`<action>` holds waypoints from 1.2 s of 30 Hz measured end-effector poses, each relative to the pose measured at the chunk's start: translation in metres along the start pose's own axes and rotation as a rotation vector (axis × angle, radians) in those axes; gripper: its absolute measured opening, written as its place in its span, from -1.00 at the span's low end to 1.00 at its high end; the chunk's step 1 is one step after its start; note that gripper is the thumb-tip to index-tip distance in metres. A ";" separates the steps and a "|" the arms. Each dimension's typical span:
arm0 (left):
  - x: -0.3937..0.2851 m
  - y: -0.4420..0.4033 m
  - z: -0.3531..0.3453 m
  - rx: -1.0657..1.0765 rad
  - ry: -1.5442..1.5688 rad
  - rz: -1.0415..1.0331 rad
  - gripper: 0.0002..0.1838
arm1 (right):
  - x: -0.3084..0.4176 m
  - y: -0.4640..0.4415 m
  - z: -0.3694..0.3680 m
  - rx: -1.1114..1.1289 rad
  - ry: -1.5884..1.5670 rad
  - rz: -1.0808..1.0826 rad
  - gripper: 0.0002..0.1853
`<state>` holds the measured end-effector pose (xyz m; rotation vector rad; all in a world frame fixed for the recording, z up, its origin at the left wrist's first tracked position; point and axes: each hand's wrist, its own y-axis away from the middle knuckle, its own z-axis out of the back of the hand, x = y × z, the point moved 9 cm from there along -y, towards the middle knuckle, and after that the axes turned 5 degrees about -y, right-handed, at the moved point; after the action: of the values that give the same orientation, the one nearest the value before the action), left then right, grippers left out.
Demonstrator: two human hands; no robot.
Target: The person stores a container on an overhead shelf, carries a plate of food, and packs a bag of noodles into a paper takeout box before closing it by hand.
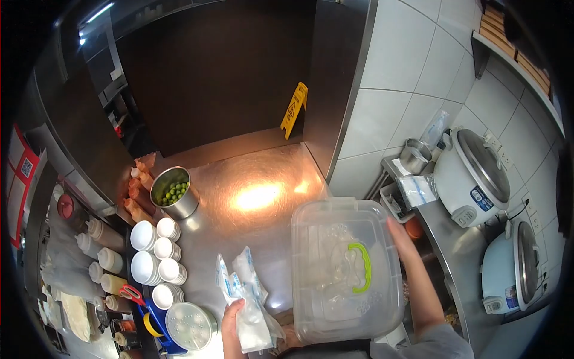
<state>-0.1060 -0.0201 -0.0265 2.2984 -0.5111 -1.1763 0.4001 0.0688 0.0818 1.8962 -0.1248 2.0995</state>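
Note:
Bundled in my left hand (pixel 232 323) are crumpled clear plastic packets (pixel 254 320) with blue print, their loose ends pointing up. My right hand (pixel 402 239) grips the right side of a translucent plastic storage box (pixel 323 263), its fingers partly hidden by the box. The lidded box has a bright green handle (pixel 360 268) and hangs over the right part of the steel counter. Just left of my left hand sits a round container with a clear lid (pixel 190 326).
Stacked white cups (pixel 170 269), a steel pot of green limes (pixel 174 192) and several squeeze bottles (pixel 110 260) line the left side. Red scissors (pixel 131 293) lie near a blue tape dispenser (pixel 158 326). Two rice cookers (pixel 475 179) stand right. A yellow floor sign (pixel 294 110) leans behind.

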 end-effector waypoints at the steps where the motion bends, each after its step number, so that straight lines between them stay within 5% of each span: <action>1: -0.002 0.003 -0.008 0.030 0.013 0.007 -0.59 | -0.007 0.034 -0.001 0.012 -0.010 -0.082 -0.13; 2: -0.004 0.005 -0.014 0.051 0.027 0.017 -0.60 | -0.036 0.058 0.009 0.000 -0.041 -0.138 -0.18; 3: -0.005 0.009 -0.021 0.072 0.039 0.028 -0.60 | 0.013 0.099 -0.025 0.118 -0.122 -0.130 -0.32; 7: -0.017 0.028 -0.049 0.126 0.039 0.057 -0.63 | 0.016 0.139 -0.025 -0.030 -0.110 -0.130 -0.46; 13: -0.045 0.058 -0.074 0.159 0.120 -0.053 -0.74 | 0.045 0.133 -0.032 -0.047 0.090 0.031 -0.48; 20: -0.075 0.101 -0.074 0.216 0.189 -0.202 -0.57 | 0.070 0.145 -0.015 -0.256 0.459 0.159 -0.46; 27: -0.082 0.113 -0.100 0.374 0.071 -0.193 -0.64 | 0.111 0.161 -0.002 -0.018 -0.244 0.147 -0.39; 32: -0.104 0.119 -0.177 0.523 -0.092 -0.257 -0.72 | 0.179 0.224 0.080 -0.235 -0.511 0.417 -0.44; 36: -0.064 0.110 -0.257 0.661 -0.132 -0.090 -0.63 | 0.175 0.256 0.174 -0.364 -0.737 0.501 -0.58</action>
<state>0.0599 -0.0069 0.2071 2.8195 -0.9734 -1.3560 0.4805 -0.1912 0.3106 2.4463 -1.1527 1.3438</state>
